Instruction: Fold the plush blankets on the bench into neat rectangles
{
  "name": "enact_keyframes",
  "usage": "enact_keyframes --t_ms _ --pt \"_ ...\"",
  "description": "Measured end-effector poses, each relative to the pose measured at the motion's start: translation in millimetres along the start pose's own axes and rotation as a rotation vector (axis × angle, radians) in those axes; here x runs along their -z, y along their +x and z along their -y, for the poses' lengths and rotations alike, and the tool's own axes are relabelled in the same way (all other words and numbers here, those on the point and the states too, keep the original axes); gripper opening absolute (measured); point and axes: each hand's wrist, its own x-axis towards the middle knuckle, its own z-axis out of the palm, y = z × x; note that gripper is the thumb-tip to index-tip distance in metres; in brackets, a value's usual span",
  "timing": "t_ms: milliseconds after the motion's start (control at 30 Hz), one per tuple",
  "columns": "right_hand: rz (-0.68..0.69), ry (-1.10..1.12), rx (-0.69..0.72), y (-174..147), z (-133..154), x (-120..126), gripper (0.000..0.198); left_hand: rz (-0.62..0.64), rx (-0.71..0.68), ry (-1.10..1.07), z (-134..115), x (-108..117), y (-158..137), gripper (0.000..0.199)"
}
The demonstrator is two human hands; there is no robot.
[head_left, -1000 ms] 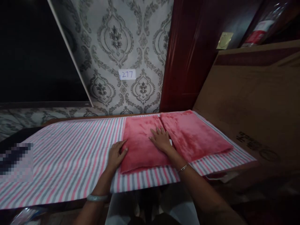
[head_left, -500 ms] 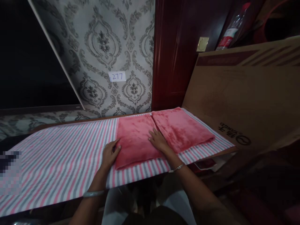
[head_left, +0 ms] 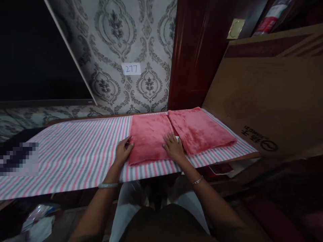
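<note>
A folded pink plush cloth [head_left: 151,136] lies flat on a striped sheet [head_left: 83,151]. My left hand [head_left: 123,150] rests at its left edge, thumb and fingers apart. Over its right edge lies my right hand [head_left: 174,148], with the fingers spread on the fabric. A second folded pink plush piece [head_left: 202,131] is just to the right, with a narrow gap between the two at the front of my right hand. A small white patch [head_left: 177,138], perhaps a label, shows beside my right fingers.
A large cardboard box [head_left: 264,90] leans at the right, with a bottle [head_left: 270,18] behind it. A dark screen [head_left: 37,50] hangs at the left. A paper marked 277 [head_left: 131,69] is on the patterned wall. Plastic bags [head_left: 40,222] lie below the table's left front.
The camera view has tilted downward. My right hand has shifted slightly along the cloth's right edge, and the white patch now shows there. My left hand stays at the left edge.
</note>
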Motion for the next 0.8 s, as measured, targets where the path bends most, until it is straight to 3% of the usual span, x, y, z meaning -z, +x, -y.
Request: enact_keyframes --t_ms 133,267,433,533,633,733,800 --pt "-0.045 0.096 0.194 -12.9 28.2 -7.3 0.055 -0.008 0.138 -0.177 -8.8 -1.2 -14.3 0.068" --pt "0.027 0.159 0.409 -23.1 64.6 -23.4 0.084 0.034 0.256 -0.27 -20.5 -1.0 -28.9 0.078" --pt "-0.015 0.158 0.312 -19.9 94.4 -39.6 0.099 0.189 0.431 -0.664 -41.8 7.0 -35.9 0.098" --pt "-0.025 0.164 0.273 -12.9 97.7 -42.8 0.092 0.245 0.468 -0.737 -46.4 13.3 -30.6 0.099" --pt "-0.013 0.204 0.282 -7.0 93.6 -43.4 0.077 0.193 0.539 -0.654 -37.9 17.5 -13.1 0.092" --pt "-0.036 0.25 0.29 -4.8 89.2 -44.2 0.075 0.074 0.619 -0.626 -24.0 17.3 17.3 0.092" --pt "-0.055 0.281 0.291 -4.8 88.1 -45.6 0.074 0.076 0.634 -0.658 -17.6 13.8 41.7 0.092"
